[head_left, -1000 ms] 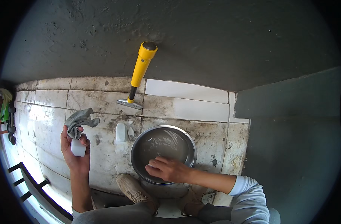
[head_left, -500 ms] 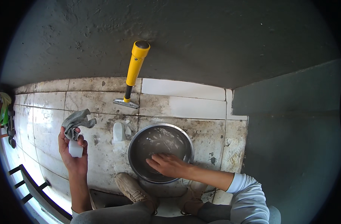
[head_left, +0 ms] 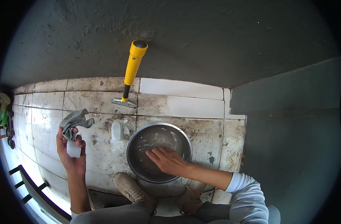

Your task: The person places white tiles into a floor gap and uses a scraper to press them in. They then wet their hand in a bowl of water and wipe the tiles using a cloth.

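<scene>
Basin (head_left: 134,155), round with no long axis, lies under the nearer right hand (head_left: 168,161), whose grip I can't make out from here, while the left hand (head_left: 72,161), off leftward, clasps a white block (head_left: 73,149) and grey cloth (head_left: 74,120).

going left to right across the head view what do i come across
Green item, left hand holding a grey cloth and white block, loose white piece, metal basin, pale sleeve.

Grimy floor tiles (head_left: 47,123) and grey walls (head_left: 215,41) show a building's corner (head_left: 231,88), room type unclear.
</scene>
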Motion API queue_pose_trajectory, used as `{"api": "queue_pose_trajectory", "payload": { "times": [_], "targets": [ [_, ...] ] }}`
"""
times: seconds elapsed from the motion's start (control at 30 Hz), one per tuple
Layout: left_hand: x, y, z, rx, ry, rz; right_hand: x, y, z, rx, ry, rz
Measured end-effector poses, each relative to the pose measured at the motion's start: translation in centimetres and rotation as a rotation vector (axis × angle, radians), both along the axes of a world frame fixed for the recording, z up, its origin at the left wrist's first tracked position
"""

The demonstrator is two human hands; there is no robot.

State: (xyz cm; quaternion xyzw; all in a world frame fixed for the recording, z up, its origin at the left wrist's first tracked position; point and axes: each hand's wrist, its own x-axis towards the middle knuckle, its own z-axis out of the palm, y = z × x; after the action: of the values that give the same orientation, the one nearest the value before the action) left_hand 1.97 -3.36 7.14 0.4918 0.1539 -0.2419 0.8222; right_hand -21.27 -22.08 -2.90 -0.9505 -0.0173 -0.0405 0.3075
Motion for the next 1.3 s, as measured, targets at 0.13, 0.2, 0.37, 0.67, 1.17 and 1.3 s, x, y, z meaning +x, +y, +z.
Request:
{"api": "queue_pose_trajectory", "payload": {
  "times": [0.13,0.2,0.37,0.67,1.17,1.3],
  "targets": [
    [0.1,0.1,-0.1,0.007,-0.007,-0.007,-0.8,-0.9,-1.3,-0.279,0.102,0.120],
    [0.2,0.3,-0.2,0.017,-0.013,-0.011,-0.9,-1.0,-1.5,-0.351,0.160,0.149],
    [0.0,0.0,0.0,0.015,0.004,0.004,-0.6,-1.6,-1.1,-0.476,0.107,0.175],
    [0.1,0.1,-0.1,-0.013,0.005,-0.003,1.2,-1.8,1.9,-0.137,-0.211,0.082],
    [0.1,0.4,-0.1,-0.004,-0.011,-0.004,-0.8,-1.9,-0.9,-0.293,0.105,0.142],
    [0.2,0.7,-0.4,-0.018,-0.016,-0.018,-0.6,-2.2,-0.6,-0.281,0.202,0.145]
  ]
}}
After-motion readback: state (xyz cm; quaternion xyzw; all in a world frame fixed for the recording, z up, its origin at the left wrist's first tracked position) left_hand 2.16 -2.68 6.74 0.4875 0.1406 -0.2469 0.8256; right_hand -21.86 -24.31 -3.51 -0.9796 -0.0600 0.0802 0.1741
